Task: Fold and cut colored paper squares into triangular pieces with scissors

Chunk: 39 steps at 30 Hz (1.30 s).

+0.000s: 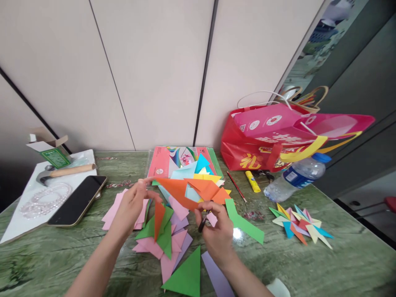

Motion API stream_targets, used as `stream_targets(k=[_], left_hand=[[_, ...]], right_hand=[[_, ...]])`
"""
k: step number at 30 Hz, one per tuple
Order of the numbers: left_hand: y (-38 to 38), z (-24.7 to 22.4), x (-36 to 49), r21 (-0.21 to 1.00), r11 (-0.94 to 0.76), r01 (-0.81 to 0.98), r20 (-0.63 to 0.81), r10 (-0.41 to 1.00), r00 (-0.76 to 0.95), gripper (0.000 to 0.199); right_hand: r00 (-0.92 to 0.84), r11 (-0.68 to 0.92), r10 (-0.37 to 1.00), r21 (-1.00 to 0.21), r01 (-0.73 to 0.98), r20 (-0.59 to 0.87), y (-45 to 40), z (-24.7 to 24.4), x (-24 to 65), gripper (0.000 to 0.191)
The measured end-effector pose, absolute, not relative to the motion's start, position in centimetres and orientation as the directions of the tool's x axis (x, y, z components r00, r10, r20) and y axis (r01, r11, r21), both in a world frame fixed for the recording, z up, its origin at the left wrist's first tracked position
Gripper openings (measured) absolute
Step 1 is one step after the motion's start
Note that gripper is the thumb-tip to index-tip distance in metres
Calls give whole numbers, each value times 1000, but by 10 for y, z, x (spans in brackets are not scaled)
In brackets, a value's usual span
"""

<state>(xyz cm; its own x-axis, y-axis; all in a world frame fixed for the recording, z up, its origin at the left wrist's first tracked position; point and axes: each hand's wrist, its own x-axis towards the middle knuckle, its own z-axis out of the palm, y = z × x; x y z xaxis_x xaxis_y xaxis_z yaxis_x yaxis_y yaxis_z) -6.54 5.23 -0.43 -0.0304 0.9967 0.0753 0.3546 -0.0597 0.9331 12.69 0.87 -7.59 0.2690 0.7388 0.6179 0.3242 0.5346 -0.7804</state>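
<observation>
An orange paper piece [176, 190] is raised above the pile of coloured paper. At its left corner, my left hand [134, 204] holds it between the fingers. My right hand [216, 231] is closed around scissors [202, 224]; only part of their dark handle shows, and the blades are hidden. Its fingertips meet the lower right part of the orange paper. Below my hands lie folded green pieces [165, 239], pink pieces [148, 245] and a green triangle [190, 274]. A narrow orange piece [159, 220] stands over the green ones.
A red gift bag [247, 148], a water bottle [297, 177], a glue stick [253, 181] and a pencil [236, 186] are at the right. Nearby lies a multicoloured paper star [303, 225]. A phone [78, 200] and hammer [68, 171] lie left. Panels [154, 74] rise behind the table.
</observation>
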Motion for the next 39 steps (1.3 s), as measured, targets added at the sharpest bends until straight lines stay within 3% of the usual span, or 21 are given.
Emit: stream_targets(k=[3, 5, 11, 16, 19, 24, 27, 30, 34, 39], left_hand=[[52, -1, -70, 978, 119, 169, -142, 981, 134, 56], [50, 0, -71, 967, 200, 158, -232, 948, 219, 54], [45, 0, -63, 955, 16, 296, -118, 937, 330, 38], [45, 1, -56, 935, -37, 353, -44, 974, 220, 38], [40, 1, -51, 954, 65, 294, -156, 941, 299, 40], [31, -2, -40, 904, 424, 46, -388, 772, 504, 54], [31, -3, -37, 874, 485, -25, -416, 774, 477, 71], [34, -5, -37, 906, 417, -69, -372, 864, 339, 75], [37, -8, -35, 966, 255, 55, -260, 956, 135, 74], [34, -12, -30, 985, 143, 95, -151, 985, 83, 69]], right_hand=[[181, 642, 670, -684, 345, 720, 8, -75, 128, 34], [157, 665, 644, -650, 369, 748, 9, -74, 129, 37], [193, 625, 623, -631, 460, 758, 11, -73, 132, 31], [309, 610, 599, -670, 423, 739, 11, -75, 132, 29], [376, 594, 610, -716, 366, 698, 10, -76, 131, 28], [371, 631, 605, -708, 317, 705, 9, -77, 132, 32], [352, 640, 617, -709, 296, 704, 9, -78, 131, 31], [384, 578, 693, -789, 209, 610, 10, -76, 129, 23], [391, 390, 849, -921, -9, 356, 12, -66, 125, 15], [317, 152, 942, -981, -123, 107, 15, -65, 124, 30]])
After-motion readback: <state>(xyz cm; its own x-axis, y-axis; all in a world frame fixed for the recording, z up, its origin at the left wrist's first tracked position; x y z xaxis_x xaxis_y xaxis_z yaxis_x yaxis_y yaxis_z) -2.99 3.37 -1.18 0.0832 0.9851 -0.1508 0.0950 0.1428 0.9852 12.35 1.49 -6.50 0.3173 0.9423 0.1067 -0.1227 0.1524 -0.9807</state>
